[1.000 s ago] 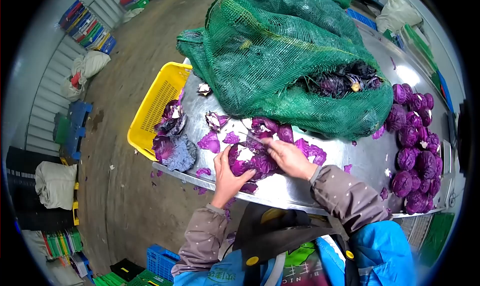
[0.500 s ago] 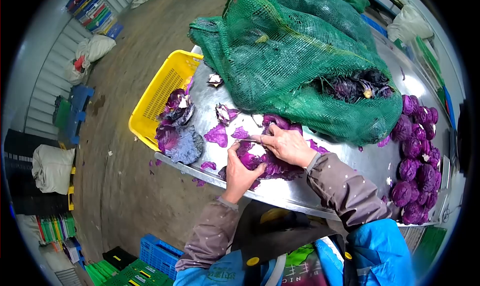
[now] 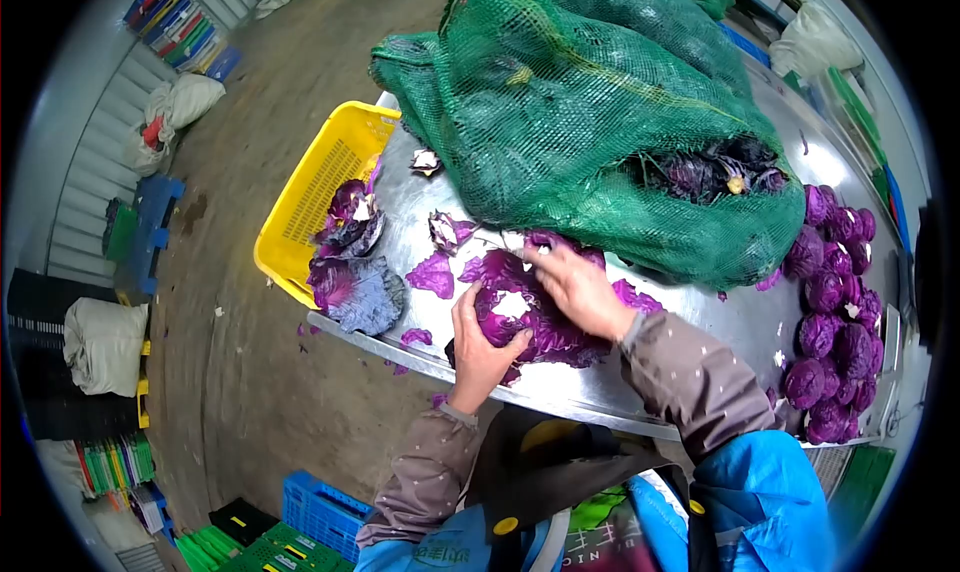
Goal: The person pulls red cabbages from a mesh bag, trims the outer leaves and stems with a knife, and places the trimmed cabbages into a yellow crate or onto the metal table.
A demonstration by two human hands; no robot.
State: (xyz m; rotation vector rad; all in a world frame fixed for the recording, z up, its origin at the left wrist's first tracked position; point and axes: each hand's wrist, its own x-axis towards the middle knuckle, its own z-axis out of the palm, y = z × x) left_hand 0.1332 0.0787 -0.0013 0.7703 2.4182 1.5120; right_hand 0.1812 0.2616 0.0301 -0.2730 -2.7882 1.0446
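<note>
A purple cabbage [image 3: 496, 324] with a pale cut stem end facing up rests on the metal table [image 3: 690, 334]. My left hand [image 3: 482, 350] grips its near left side, thumb and fingers curved around it. Over the loose outer leaves on its far right is my right hand [image 3: 582, 294], fingers bent and partly blurred. A thin knife [image 3: 498, 244] seems to stick out leftward from those fingers; its handle is hidden. Torn purple leaves [image 3: 432, 274] and a cut-off stem piece [image 3: 450, 230] lie to the left.
A green mesh sack [image 3: 600, 142] with cabbages showing at its opening fills the table's far side. Trimmed cabbages [image 3: 825, 292] are piled at the right. A yellow crate [image 3: 325, 162] stands at the left edge, with large outer leaves [image 3: 360, 294] beside it.
My right hand has lifted off the stem end and shifted right and slightly up. The pale cut end shows more fully, and leaves spread open around the cabbage. My left hand stays on it.
</note>
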